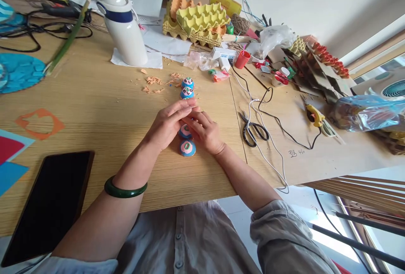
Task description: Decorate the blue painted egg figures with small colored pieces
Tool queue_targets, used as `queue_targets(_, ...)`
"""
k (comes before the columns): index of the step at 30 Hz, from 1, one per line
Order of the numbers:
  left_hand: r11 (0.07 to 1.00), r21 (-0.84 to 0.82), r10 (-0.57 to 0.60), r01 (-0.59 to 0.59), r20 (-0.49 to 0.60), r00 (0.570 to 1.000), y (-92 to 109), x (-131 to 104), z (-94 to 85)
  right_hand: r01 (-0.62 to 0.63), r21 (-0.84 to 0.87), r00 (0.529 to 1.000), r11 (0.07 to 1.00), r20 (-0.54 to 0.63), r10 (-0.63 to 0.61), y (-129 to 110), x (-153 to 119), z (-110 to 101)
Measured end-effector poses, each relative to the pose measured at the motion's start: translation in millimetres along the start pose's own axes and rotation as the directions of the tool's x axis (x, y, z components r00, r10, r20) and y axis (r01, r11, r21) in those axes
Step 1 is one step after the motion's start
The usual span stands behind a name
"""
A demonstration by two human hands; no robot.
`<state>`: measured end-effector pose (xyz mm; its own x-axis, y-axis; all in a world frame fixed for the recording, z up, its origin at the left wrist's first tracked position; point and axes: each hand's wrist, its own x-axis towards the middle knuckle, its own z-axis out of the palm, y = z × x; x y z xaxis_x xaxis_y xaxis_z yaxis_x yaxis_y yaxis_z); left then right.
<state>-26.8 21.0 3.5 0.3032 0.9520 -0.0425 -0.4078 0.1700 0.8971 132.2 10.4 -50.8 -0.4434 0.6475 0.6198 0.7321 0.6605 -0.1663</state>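
Tabletop (110, 114), blue domes (187, 149) partly hidden behind left hand (167, 124) and right hand (207, 132)

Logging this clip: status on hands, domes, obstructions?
Left hand and right hand together, grip hidden. Small blue-and-pink domes in a row, partly hidden by hands. Black-handled metal scissors beside right hand, apparently clear.

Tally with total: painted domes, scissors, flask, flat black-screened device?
Blue-and-pink painted domes: at least 5 (left hand and right hand cover part of the row)
Black-handled metal scissors: 1
White-and-navy lidded flask: 1
Flat rectangular black-screened device: 1
Total: at least 8
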Motion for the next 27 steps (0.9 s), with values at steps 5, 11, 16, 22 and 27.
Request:
queue_targets(5,0.964,0.26,0.028,-0.045,0.071,0.997,-2.6,-0.7,-5.2,0.034,-0.001,0.999,0.999,-0.036,-0.034,3.1,-1.7,4.2)
queue_targets(11,0.93,0.356,0.035,-0.087,0.15,0.988,3.9,-4.7,-2.3,0.037,0.173,0.992,0.984,-0.129,-0.014,8.1,1.2,0.6)
queue_targets(16,0.943,0.323,0.087,-0.085,0.01,0.996,0.7,-5.4,0.8,-0.143,0.4,0.966,0.905,-0.141,0.215,-0.8,4.9,-11.1)
queue_targets(22,0.957,0.285,-0.052,0.055,-0.016,0.999,0.7,-5.5,2.8,-0.258,0.618,0.884,0.743,-0.159,0.439,-12.9,11.1,-24.7)
queue_targets(27,0.976,0.17,-0.126,0.136,-0.066,0.99,1.5,-3.9,1.4,-0.326,0.683,0.851,0.654,-0.09,0.517,-15.7,11.4,-26.9)
